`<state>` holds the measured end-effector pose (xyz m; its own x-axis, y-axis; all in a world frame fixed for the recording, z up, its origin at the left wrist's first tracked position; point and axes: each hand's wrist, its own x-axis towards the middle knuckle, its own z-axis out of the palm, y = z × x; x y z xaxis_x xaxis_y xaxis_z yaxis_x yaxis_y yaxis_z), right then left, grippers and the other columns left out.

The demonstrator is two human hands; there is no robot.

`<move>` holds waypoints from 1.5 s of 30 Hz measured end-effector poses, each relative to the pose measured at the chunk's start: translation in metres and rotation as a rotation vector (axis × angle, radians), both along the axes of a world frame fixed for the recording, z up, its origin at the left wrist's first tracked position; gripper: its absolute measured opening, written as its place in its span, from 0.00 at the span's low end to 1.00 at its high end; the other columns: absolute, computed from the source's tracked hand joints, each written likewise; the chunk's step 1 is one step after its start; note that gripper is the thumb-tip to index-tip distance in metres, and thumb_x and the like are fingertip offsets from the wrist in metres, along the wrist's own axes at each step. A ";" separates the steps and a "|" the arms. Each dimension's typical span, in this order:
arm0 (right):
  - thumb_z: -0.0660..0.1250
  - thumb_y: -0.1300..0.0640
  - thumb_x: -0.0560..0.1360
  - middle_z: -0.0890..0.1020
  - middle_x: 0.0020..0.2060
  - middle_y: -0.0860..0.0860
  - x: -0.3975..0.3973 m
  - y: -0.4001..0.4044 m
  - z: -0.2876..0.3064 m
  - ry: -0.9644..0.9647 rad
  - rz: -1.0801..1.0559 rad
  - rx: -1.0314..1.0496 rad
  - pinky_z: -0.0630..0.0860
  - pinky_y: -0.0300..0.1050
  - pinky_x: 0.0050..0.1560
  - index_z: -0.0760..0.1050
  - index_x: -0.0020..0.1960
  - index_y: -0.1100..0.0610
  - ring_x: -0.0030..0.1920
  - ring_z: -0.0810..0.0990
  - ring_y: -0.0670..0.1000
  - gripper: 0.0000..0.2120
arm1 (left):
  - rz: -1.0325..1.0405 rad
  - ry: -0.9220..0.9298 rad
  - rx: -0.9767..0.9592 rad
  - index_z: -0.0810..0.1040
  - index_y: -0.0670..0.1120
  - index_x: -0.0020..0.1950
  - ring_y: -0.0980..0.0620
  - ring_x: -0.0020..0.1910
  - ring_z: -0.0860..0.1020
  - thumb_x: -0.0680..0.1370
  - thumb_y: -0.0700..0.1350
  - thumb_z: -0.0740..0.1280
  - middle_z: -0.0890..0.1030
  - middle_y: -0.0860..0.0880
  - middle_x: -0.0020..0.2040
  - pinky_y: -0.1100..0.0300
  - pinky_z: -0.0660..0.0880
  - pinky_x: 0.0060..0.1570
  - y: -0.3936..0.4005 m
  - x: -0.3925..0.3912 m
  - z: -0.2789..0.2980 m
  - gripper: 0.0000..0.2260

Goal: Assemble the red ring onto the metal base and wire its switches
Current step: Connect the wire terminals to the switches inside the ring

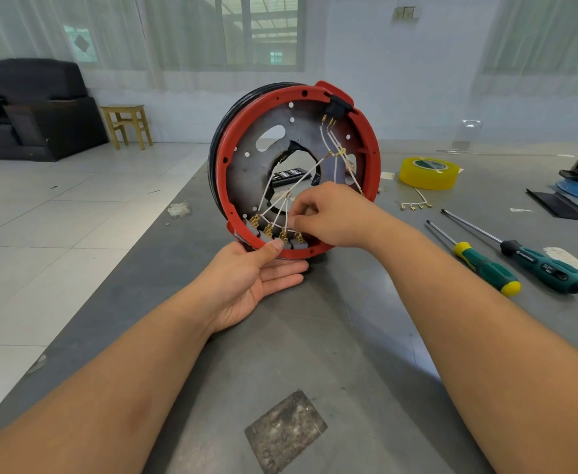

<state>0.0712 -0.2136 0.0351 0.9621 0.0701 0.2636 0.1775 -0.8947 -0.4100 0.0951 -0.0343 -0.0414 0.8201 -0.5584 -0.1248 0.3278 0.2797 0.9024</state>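
Standing on edge on the grey, scuffed table (pixel 212 354), the red ring (pixel 224 155) of moulded plastic frames the dull round metal base (pixel 250 159), whose oval cut-outs and ragged centre hole show through, while thin white wires (pixel 301 177) with brass terminals fan down to a row of small grey switches (pixel 267 234) along its lower rim. The left hand (pixel 250 282) lies palm up beneath that rim, fingers straight, thumb pressing the red edge; the right hand (pixel 328 217) curls in, fingertips pinching a wire above the switches. Rightward lie a yellow tape roll (pixel 429 172) and two green-handled screwdrivers (pixel 520 261).
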 end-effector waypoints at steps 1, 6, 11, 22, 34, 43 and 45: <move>0.68 0.52 0.79 0.76 0.29 0.40 0.000 -0.002 0.002 0.000 -0.020 0.002 0.65 0.29 0.31 0.82 0.47 0.49 0.32 0.75 0.37 0.04 | -0.001 0.001 -0.001 0.80 0.33 0.60 0.37 0.54 0.87 0.86 0.40 0.64 0.86 0.33 0.54 0.50 0.85 0.46 0.000 0.000 0.000 0.11; 0.66 0.54 0.79 0.78 0.33 0.40 -0.005 -0.001 0.008 0.052 -0.028 -0.088 0.74 0.34 0.39 0.82 0.49 0.51 0.41 0.79 0.45 0.05 | -0.006 0.001 -0.003 0.78 0.33 0.62 0.36 0.55 0.86 0.86 0.42 0.64 0.86 0.32 0.55 0.50 0.85 0.47 0.000 0.001 0.000 0.12; 0.68 0.57 0.79 0.81 0.38 0.43 -0.005 0.002 0.011 0.089 -0.022 -0.142 0.79 0.40 0.45 0.82 0.50 0.53 0.40 0.80 0.43 0.05 | -0.003 -0.010 0.000 0.79 0.34 0.62 0.37 0.55 0.86 0.86 0.42 0.64 0.86 0.33 0.54 0.50 0.85 0.47 0.000 0.001 0.000 0.12; 0.69 0.57 0.80 0.79 0.40 0.43 -0.001 0.000 0.007 0.097 0.029 -0.249 0.74 0.39 0.39 0.78 0.47 0.49 0.39 0.78 0.42 0.05 | 0.007 -0.010 0.015 0.77 0.34 0.63 0.37 0.55 0.87 0.86 0.41 0.64 0.86 0.33 0.54 0.51 0.85 0.47 -0.001 -0.001 0.001 0.12; 0.68 0.58 0.80 0.81 0.43 0.44 0.000 -0.010 -0.004 0.013 0.099 -0.137 0.77 0.40 0.40 0.78 0.45 0.48 0.37 0.84 0.42 0.07 | 0.028 -0.029 0.074 0.78 0.30 0.61 0.39 0.52 0.88 0.86 0.38 0.63 0.86 0.32 0.51 0.54 0.85 0.44 -0.003 -0.006 0.006 0.11; 0.69 0.58 0.80 0.81 0.42 0.42 0.001 -0.009 -0.008 -0.037 0.091 -0.066 0.80 0.40 0.41 0.75 0.42 0.43 0.35 0.83 0.40 0.12 | 0.038 -0.021 0.083 0.78 0.30 0.59 0.39 0.51 0.88 0.86 0.37 0.63 0.86 0.32 0.50 0.53 0.86 0.45 -0.003 -0.007 0.007 0.11; 0.69 0.58 0.79 0.81 0.41 0.42 0.001 -0.008 -0.008 -0.047 0.086 -0.054 0.80 0.40 0.41 0.75 0.42 0.43 0.35 0.83 0.40 0.12 | 0.038 -0.017 0.083 0.78 0.29 0.59 0.39 0.51 0.88 0.86 0.37 0.63 0.86 0.32 0.50 0.52 0.86 0.46 -0.003 -0.008 0.007 0.11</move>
